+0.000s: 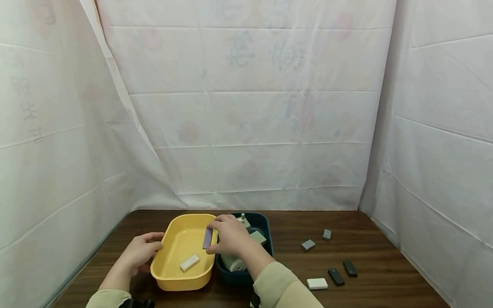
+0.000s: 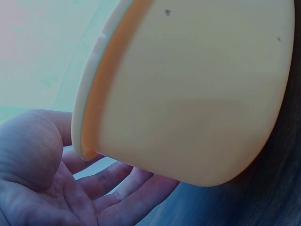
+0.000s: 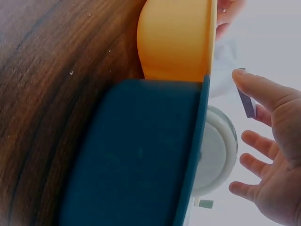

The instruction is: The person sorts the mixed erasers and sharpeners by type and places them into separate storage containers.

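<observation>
Purple block: lower middle of the frame, held above the right-hand rim of the yellow tub. Right hand pinches it between thumb and forefinger; the other fingers are bent, spread apart and bear nothing. Left hand holds the yellow tub at its left rim, thumb at the edge, fingers loosely bent along the outer wall; how firmly, I cannot tell.

Handling, my judgement: block light, stiff, not easily broken; smooth faces may slip a little. Best hold is across its narrow width, near one end, which leaves the rest free. Yellow tub looks like thin, light plastic, apt to slide if knocked, so the rim is a sound place to steady it.

Surroundings: one white block lies inside the yellow tub, lower part. Dark blue tub stands directly alongside, right of it, holding pale green pieces and a round whitish item; right forearm hides part of these. Nearest obstacle: the two adjoining rims below the block. Right of frame, on the brown counter: two grey blocks, two black blocks, another white block, all well apart from the hands.
</observation>
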The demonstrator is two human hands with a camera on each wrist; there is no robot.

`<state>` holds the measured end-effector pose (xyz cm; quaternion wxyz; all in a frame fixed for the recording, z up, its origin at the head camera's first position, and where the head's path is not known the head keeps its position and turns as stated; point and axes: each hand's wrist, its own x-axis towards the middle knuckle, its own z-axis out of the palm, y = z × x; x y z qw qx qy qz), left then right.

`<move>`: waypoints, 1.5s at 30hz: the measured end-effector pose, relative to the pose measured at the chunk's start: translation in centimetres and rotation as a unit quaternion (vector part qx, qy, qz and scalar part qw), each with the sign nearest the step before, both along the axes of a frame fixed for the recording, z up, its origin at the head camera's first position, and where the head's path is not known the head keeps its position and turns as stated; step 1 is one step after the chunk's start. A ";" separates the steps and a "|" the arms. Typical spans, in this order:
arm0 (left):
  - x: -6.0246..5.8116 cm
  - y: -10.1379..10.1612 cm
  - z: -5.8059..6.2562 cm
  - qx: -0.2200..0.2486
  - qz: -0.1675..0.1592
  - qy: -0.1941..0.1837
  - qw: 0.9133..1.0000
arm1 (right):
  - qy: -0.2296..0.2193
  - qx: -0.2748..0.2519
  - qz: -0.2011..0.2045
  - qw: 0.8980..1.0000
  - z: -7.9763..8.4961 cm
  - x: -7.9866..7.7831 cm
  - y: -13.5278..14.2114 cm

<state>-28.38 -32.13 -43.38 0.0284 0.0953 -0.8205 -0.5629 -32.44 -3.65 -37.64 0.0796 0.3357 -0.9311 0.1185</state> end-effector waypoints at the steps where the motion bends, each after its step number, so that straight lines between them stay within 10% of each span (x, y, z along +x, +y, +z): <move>1: 0.0 0.0 0.0 -0.002 0.000 0.000 1.000 | 0.003 0.003 0.001 1.000 0.0 0.0 0.0; 45: -0.1 -0.1 -0.1 -0.001 0.001 -0.006 1.000 | -0.050 -0.130 0.017 0.990 2.2 -1.9 8.5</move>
